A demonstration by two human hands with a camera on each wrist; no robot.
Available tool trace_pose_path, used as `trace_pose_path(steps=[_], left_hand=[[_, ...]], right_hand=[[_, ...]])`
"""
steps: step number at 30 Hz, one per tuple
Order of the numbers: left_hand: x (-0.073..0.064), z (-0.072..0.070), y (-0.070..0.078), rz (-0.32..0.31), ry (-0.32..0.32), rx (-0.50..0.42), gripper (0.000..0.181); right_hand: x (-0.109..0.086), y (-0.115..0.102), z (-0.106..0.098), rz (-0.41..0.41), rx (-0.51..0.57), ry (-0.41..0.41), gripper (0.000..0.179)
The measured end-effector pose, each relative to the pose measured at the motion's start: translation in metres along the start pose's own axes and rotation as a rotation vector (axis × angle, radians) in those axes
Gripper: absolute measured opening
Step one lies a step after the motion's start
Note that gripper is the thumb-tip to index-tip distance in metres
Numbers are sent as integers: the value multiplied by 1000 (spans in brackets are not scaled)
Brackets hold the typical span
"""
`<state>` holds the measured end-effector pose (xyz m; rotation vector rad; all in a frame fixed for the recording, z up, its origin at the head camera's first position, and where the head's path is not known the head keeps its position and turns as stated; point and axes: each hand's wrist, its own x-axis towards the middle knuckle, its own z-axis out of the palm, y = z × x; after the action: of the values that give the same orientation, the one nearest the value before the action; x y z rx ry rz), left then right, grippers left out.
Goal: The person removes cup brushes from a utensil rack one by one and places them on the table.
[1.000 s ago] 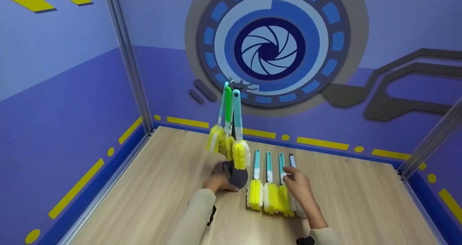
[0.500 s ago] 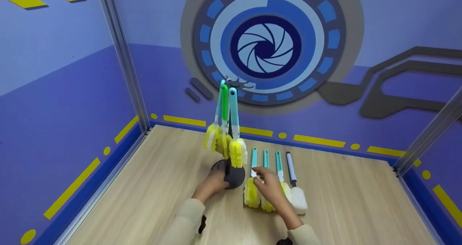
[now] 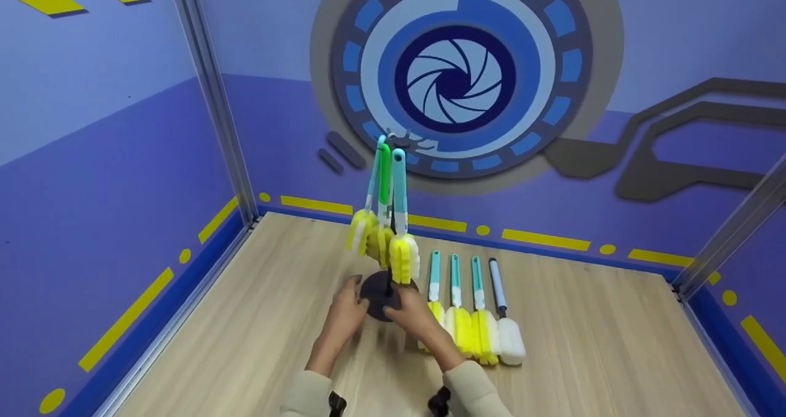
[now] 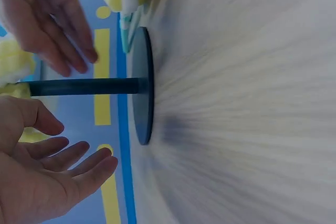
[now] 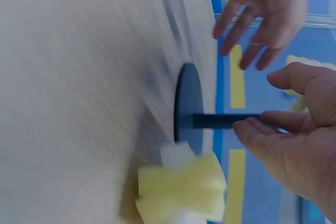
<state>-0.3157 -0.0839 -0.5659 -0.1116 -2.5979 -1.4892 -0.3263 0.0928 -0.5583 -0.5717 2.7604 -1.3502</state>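
A dark stand with a round base (image 3: pixel 377 297) and thin pole (image 4: pixel 79 86) stands upright on the wooden tabletop. From its top hang three sponge bottle brushes: a green-handled one (image 3: pixel 385 174), a teal-handled one (image 3: pixel 400 183) at the right, and another teal-handled one (image 3: pixel 362 233) at the left. My left hand (image 3: pixel 350 306) is at the base's left side, fingers loosely bent and holding nothing. On the other side my right hand (image 3: pixel 412 312) has its fingers extended close to the pole. Whether they touch it, I cannot tell.
Right of the stand lies a row of brushes: several teal-handled ones with yellow-and-white sponge heads (image 3: pixel 462 331), and one grey-blue-handled brush (image 3: pixel 509 341) with a white head. Blue printed walls (image 3: pixel 282 134) and metal posts (image 3: pixel 215 91) enclose the tabletop (image 3: pixel 602 337).
My right hand has moved left from over the row of brushes to the stand. My left hand has let go of the stand and drawn slightly left. The stand stays in place.
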Motion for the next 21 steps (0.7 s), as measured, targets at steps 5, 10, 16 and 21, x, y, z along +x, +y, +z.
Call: trace_pose_path(steps=[5,10,16,21], left_hand=[[-12,-11,-4,-45,61,-59,52],[-25,-17,-4,-59,116,-91,53],[-34,-21,7,-64,140,-93,52],[-39,-26,19,-42,164,-105,51]], right_hand=[[14,-2,19,70,-46,-64,66],[19,-4,29,154,-63,-59,55],[25,0,28,172,21,73,89],[36,10,29,237,-63,34,95]])
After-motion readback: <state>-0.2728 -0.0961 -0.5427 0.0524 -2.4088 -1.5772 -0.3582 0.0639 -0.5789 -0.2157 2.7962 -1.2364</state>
